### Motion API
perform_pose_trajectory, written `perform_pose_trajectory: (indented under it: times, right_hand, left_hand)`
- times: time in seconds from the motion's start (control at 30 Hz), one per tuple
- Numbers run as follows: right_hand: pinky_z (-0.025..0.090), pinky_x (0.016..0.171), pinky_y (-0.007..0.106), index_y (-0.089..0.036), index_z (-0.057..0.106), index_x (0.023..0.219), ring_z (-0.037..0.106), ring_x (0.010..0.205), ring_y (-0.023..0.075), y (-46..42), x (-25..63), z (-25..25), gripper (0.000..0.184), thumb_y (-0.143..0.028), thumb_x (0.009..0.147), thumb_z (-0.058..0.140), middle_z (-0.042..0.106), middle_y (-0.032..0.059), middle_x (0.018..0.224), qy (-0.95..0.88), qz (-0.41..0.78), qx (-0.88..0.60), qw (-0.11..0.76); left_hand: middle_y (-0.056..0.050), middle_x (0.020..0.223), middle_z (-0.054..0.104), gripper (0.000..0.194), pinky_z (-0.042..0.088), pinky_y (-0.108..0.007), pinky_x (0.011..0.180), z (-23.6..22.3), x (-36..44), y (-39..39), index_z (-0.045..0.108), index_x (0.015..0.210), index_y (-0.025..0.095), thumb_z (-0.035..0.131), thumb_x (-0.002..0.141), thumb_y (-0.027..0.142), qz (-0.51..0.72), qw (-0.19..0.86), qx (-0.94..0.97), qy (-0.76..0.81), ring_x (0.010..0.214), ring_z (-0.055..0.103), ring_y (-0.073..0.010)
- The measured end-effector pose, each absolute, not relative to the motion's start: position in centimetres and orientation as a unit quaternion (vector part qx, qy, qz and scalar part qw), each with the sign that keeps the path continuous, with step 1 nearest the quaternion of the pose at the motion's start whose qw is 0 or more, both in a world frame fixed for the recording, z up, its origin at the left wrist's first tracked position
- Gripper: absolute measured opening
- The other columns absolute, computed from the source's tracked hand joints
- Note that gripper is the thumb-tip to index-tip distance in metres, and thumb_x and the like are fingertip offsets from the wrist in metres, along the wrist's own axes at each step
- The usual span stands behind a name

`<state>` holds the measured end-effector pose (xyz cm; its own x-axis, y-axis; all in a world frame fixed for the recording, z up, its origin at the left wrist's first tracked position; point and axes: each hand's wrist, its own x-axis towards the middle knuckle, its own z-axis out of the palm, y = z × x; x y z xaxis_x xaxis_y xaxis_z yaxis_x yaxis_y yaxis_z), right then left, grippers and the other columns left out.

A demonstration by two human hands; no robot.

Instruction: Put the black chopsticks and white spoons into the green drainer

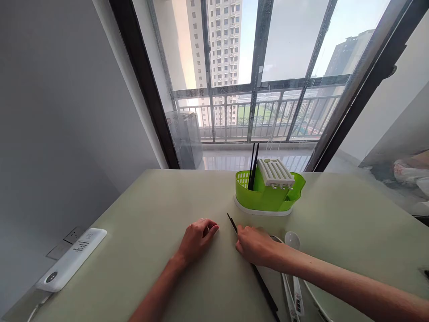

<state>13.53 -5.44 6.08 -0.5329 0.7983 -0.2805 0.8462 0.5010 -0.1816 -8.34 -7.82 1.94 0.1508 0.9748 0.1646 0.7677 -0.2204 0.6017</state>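
My right hand (253, 243) is closed around black chopsticks (264, 288) lying slantwise low over the table, thin ends pointing away from me. To its left, my left hand (199, 237) rests on the tabletop with curled fingers, and nothing shows in it. Beyond both hands stands a green cutlery holder (268, 201) with a white slotted top and white base. Two more black chopsticks (251, 176) lean upright in its left compartment. A white spoon (292, 240) lies to the right, partly covered by my right forearm. Another utensil (288, 297) beside it is also partly hidden.
The pale tabletop (161, 197) reaches toward a glass sliding door with a balcony behind it. At the left edge, near a wall socket, lies a white power strip (75, 257) with a cable. Bagged items (410, 172) sit beyond the table at the far right.
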Motion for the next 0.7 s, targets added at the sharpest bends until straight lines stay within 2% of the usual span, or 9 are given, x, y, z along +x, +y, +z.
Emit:
perform_pose_trajectory:
  times: [0.13, 0.23, 0.47, 0.57, 0.7]
  right_hand:
    - [0.030, 0.055, 0.030, -0.016, 0.064, 0.095, 0.075, 0.082, 0.0274, -4.6, 14.2, 7.6, 0.020, -0.023, 0.097, 0.045, 0.076, 0.0140, 0.092, 0.875, -0.155, 0.456, 0.045]
    - [0.026, 0.056, 0.030, -0.020, 0.059, 0.093, 0.072, 0.078, 0.0226, -3.7, 14.2, 8.9, 0.021, -0.027, 0.100, 0.040, 0.075, 0.0095, 0.089, 0.885, -0.147, 0.441, -0.003]
    - [0.029, 0.059, 0.026, -0.025, 0.039, 0.076, 0.054, 0.061, 0.0147, -2.1, 14.2, 11.6, 0.028, -0.034, 0.103, 0.043, 0.058, -0.0019, 0.068, 0.894, -0.162, 0.345, -0.238]
    - [0.031, 0.059, 0.025, -0.024, 0.040, 0.077, 0.050, 0.059, 0.0132, -1.9, 14.3, 11.8, 0.029, -0.036, 0.104, 0.042, 0.056, -0.0023, 0.070, 0.891, -0.169, 0.314, -0.281]
    - [0.033, 0.059, 0.024, -0.023, 0.046, 0.077, 0.050, 0.059, 0.0120, -2.2, 14.2, 11.9, 0.030, -0.036, 0.104, 0.043, 0.058, -0.0020, 0.072, 0.890, -0.170, 0.308, -0.290]
  left_hand:
    - [-0.003, 0.086, 0.073, 0.034, 0.046, -0.028, 0.069, 2.2, -8.3, -7.9, 0.072, 0.096, 0.021, 0.049, 0.101, 0.047, 0.273, 0.199, 0.729, 0.596, 0.072, 0.061, -0.0165]
    - [-0.003, 0.088, 0.073, 0.034, 0.045, -0.028, 0.068, 2.4, -8.2, -8.0, 0.072, 0.095, 0.021, 0.049, 0.101, 0.045, 0.270, 0.201, 0.729, 0.596, 0.073, 0.061, -0.0169]
    - [-0.003, 0.088, 0.073, 0.032, 0.046, -0.028, 0.071, 2.3, -8.2, -8.2, 0.072, 0.097, 0.022, 0.049, 0.101, 0.044, 0.276, 0.203, 0.724, 0.599, 0.075, 0.062, -0.0178]
    - [-0.004, 0.090, 0.073, 0.032, 0.046, -0.029, 0.072, 2.2, -8.2, -8.2, 0.072, 0.097, 0.021, 0.049, 0.101, 0.044, 0.276, 0.203, 0.726, 0.596, 0.076, 0.062, -0.0178]
    - [-0.004, 0.090, 0.073, 0.033, 0.046, -0.029, 0.072, 2.3, -8.1, -8.2, 0.072, 0.097, 0.021, 0.049, 0.101, 0.044, 0.275, 0.203, 0.729, 0.593, 0.076, 0.062, -0.0178]
